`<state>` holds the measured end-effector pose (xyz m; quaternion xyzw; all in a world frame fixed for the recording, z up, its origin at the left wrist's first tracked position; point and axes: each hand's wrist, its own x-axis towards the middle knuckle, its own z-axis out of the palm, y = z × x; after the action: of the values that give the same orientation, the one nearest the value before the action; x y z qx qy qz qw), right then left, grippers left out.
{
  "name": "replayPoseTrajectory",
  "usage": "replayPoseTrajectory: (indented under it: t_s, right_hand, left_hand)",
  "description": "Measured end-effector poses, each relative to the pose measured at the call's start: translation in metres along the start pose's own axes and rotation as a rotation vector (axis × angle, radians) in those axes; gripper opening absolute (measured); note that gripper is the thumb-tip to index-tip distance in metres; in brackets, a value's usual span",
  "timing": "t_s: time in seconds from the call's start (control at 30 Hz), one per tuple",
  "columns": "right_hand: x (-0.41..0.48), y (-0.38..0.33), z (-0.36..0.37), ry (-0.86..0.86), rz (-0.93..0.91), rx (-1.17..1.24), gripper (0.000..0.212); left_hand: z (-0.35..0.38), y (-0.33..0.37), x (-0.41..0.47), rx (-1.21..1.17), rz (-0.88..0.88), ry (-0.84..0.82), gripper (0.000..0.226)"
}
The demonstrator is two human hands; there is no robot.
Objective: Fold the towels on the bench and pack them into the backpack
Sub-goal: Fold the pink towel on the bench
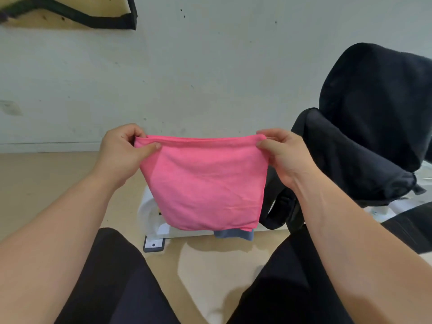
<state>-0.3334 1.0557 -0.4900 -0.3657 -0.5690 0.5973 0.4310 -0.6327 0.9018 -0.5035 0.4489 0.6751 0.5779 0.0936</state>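
Left hand [121, 148] and right hand [282, 153] are each pinched on a top corner of the pink towel [205, 183], which is held up just left of the backpack [364, 127]. Corners should be kept level and edges matched before another fold is made.

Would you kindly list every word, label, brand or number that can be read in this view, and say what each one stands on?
No text can be read anywhere.
Pink towel, held by the left hand and right hand: plain, no label showing.
Black backpack: no logo visible.
White bench: a small dark mark beside the towel, too small to read.
Wall pegboard: no writing.
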Motion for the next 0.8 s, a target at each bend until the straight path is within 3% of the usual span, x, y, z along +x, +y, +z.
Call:
replayPoseTrajectory:
  t_s: [0.3, 0.43, 0.6, 0.8]
  right_hand:
    - [-0.017, 0.049, -0.005, 0.091, 0.095, -0.031, 0.003]
    - [-0.022, 0.065, -0.005, 0.095, 0.115, -0.027, 0.024]
    - [-0.026, 0.076, -0.01, 0.091, 0.096, -0.212, 0.013]
    - [-0.026, 0.069, -0.025, 0.051, 0.069, -0.316, 0.015]
  left_hand:
    - [0.004, -0.034, -0.035, -0.01, -0.126, -0.056, 0.023]
    - [0.009, -0.048, -0.051, 0.091, -0.194, -0.028, 0.021]
    - [0.011, -0.06, -0.063, 0.17, -0.242, 0.016, 0.015]
    - [0.0, -0.055, -0.065, 0.009, -0.281, -0.148, 0.026]
